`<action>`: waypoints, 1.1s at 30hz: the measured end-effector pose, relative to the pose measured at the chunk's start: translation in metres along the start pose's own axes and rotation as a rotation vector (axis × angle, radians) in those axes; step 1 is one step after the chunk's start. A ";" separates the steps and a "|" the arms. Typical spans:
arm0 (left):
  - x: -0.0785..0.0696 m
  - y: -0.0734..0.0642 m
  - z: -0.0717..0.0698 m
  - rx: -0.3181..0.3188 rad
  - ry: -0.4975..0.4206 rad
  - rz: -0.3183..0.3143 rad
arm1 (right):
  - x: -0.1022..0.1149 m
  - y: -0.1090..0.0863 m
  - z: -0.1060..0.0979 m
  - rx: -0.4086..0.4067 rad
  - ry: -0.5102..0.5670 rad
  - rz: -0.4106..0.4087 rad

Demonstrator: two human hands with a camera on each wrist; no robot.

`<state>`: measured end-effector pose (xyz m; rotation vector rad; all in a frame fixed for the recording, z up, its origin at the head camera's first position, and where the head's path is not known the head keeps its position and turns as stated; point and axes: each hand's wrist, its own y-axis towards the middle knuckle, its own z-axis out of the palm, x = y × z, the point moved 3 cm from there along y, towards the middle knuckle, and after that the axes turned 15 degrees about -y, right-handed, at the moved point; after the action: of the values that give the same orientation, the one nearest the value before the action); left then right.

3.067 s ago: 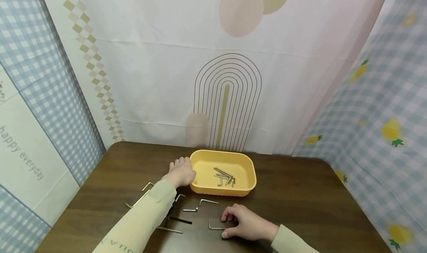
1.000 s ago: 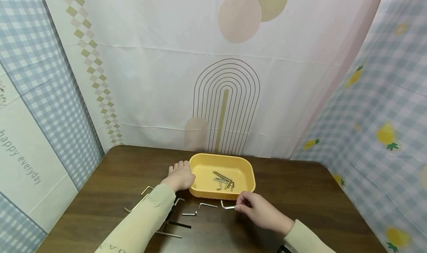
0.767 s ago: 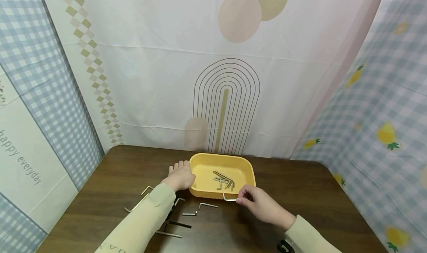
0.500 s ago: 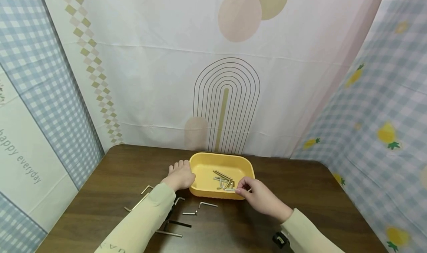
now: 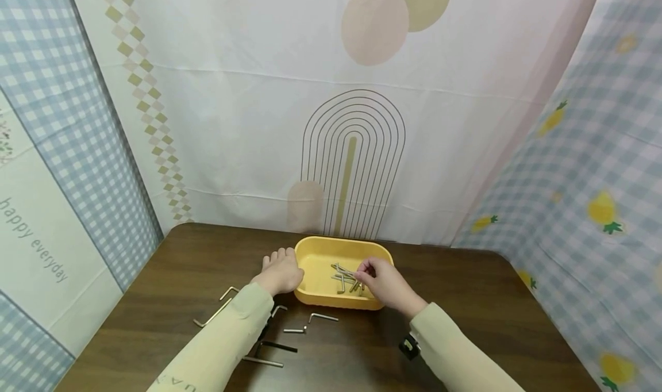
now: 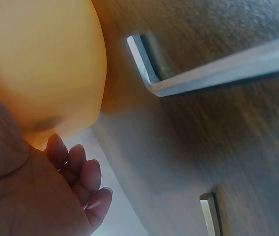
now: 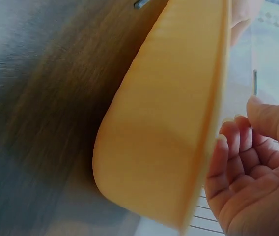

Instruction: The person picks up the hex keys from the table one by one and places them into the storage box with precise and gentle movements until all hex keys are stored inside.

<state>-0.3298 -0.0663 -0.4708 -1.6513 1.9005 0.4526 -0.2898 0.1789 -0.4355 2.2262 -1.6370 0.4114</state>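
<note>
My left hand (image 5: pixel 279 272) holds the left end of a yellow plastic bin (image 5: pixel 315 301), its thumb at the rim. In the left wrist view, its curled fingers lie by the bin's outer wall. Above the bin's inside, my right hand (image 5: pixel 380 278) pinches a silver hex key (image 7: pixel 255 81) between thumb and index finger. The other right fingers are loosely curled, just past the rim in the right wrist view. Several silver and brass-toned hex keys (image 5: pixel 341 285) lie in a heap on the bin floor, partly covered by the right hand.
On the dark wooden table (image 5: pixel 465 311), a silver hex key (image 5: pixel 324 316) lies in front of the bin, with a short silver piece (image 5: pixel 293 330) beside it. A black hex key (image 5: pixel 279 346) and several others lie around the left forearm. A patterned curtain (image 5: pixel 248 150) hangs behind the table.
My right hand has picked a hex key off the table, raised it over the bin's front wall and moved it inward and left above the heap. The left hand stays at the bin.
</note>
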 end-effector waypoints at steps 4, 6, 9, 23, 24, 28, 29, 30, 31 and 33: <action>-0.002 -0.001 -0.001 -0.003 0.004 0.002 | -0.003 0.012 0.010 0.020 -0.016 0.047; -0.003 -0.003 -0.003 -0.006 0.001 0.005 | -0.004 0.016 0.015 0.042 -0.012 0.060; -0.004 -0.003 -0.003 -0.009 -0.005 0.011 | -0.003 0.020 0.022 0.086 -0.021 0.067; -0.004 -0.004 -0.006 -0.005 0.000 -0.002 | 0.005 0.032 0.035 0.196 -0.156 0.055; -0.003 -0.004 -0.005 -0.005 -0.002 -0.002 | 0.005 0.033 0.036 0.198 -0.160 0.055; -0.002 -0.003 -0.004 -0.003 -0.007 0.002 | 0.003 0.034 0.040 0.198 -0.158 0.048; -0.002 -0.003 -0.004 -0.002 -0.005 0.004 | 0.003 0.034 0.040 0.196 -0.153 0.046; -0.002 -0.003 -0.003 -0.002 -0.006 0.005 | 0.002 0.034 0.041 0.194 -0.143 0.046; -0.002 -0.003 -0.003 -0.003 -0.002 0.004 | 0.001 0.034 0.041 0.192 -0.130 0.048; -0.002 -0.003 -0.003 -0.002 -0.001 0.002 | 0.000 0.033 0.041 0.184 -0.103 0.051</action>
<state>-0.3275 -0.0668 -0.4664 -1.6499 1.9018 0.4566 -0.3204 0.1513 -0.4691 2.3783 -1.7770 0.4864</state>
